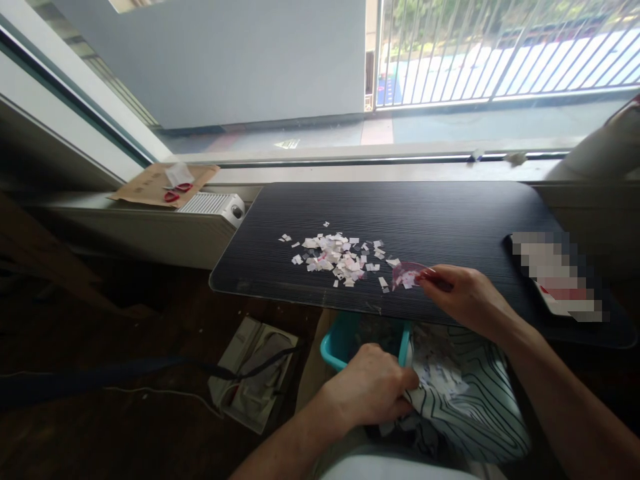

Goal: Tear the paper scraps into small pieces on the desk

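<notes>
A heap of small white and pinkish paper scraps [336, 257] lies on the dark wood-grain table [430, 213]. My right hand [463, 297] rests on the table's near edge, fingers pinched on a pink scrap of paper [406, 274] just right of the heap. My left hand [373, 387] is below the table edge, fingers closed on the striped white cloth [470, 407] on my lap, where several paper bits lie. A teal plastic basket [340, 343] sits under the table beside that hand.
A pixelated flat object [557, 275] lies at the table's right end. Red scissors [176, 193] rest on brown cardboard [150, 185] on the window sill, next to a white radiator [213, 205]. A box with cables [253, 380] sits on the dark floor.
</notes>
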A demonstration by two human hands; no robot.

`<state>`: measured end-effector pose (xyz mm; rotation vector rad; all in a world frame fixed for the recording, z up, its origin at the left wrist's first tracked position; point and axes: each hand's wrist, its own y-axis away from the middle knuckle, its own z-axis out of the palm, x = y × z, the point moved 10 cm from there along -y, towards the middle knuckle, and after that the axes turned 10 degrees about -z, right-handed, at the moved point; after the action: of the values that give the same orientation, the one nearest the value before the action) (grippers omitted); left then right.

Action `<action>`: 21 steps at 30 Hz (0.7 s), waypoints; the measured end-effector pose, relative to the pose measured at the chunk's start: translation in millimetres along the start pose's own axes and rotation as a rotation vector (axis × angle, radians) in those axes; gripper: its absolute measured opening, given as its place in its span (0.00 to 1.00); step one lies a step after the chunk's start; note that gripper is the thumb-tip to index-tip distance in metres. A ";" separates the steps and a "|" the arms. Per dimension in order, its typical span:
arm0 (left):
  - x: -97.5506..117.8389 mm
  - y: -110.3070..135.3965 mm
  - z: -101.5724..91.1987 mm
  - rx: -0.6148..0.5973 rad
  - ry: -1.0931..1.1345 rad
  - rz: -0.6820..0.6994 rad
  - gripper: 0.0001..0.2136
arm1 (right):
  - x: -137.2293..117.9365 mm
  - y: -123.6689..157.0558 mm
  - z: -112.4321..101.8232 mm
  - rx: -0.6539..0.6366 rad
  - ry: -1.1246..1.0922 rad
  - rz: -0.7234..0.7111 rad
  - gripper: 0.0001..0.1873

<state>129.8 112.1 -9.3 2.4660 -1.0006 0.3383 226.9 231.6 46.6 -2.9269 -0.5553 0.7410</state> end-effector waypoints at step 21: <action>1.8 0.9 0.9 -0.003 -0.009 0.004 0.07 | -2.5 7.0 -1.1 0.016 -0.030 -0.010 0.13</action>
<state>130.5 109.9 -9.1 2.4655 -1.0087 0.3269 227.6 224.2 47.6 -2.9009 -0.5637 0.7855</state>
